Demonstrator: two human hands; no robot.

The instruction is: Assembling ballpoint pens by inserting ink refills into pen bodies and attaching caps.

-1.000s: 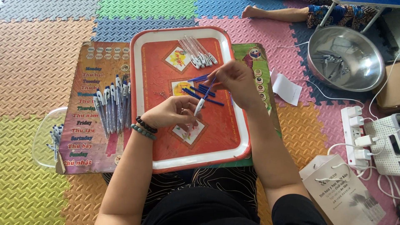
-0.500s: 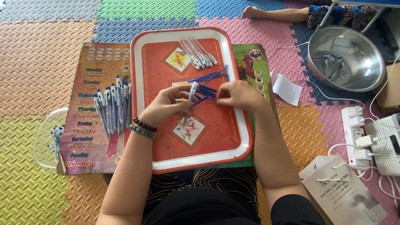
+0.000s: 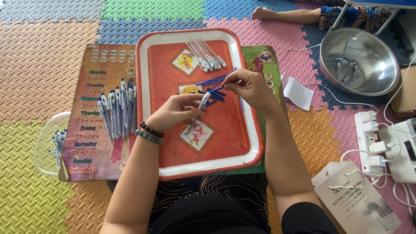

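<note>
Interlocking foam mats [image 3: 39,47] in orange, green, blue and pink cover the floor where you sit, with an orange plastic tray [image 3: 197,167] resting on a printed cardboard sheet [image 3: 93,162] in front of your knees. Your left hand [image 3: 175,112] is closed around a clear pen barrel [image 3: 199,110], held slanted over the tray's middle, while your right hand [image 3: 247,84] pinches a thin blue refill [image 3: 214,89] by its end, just above the loose blue refills [image 3: 212,82]. Line the refill up with the barrel's open end before you push, and keep both low over the tray. More empty barrels [image 3: 207,54] lie at the tray's far end, finished pens [image 3: 118,108] on the cardboard. A steel bowl [image 3: 359,60], power strip [image 3: 368,138] and paper bag [image 3: 359,203] sit to your right.
</note>
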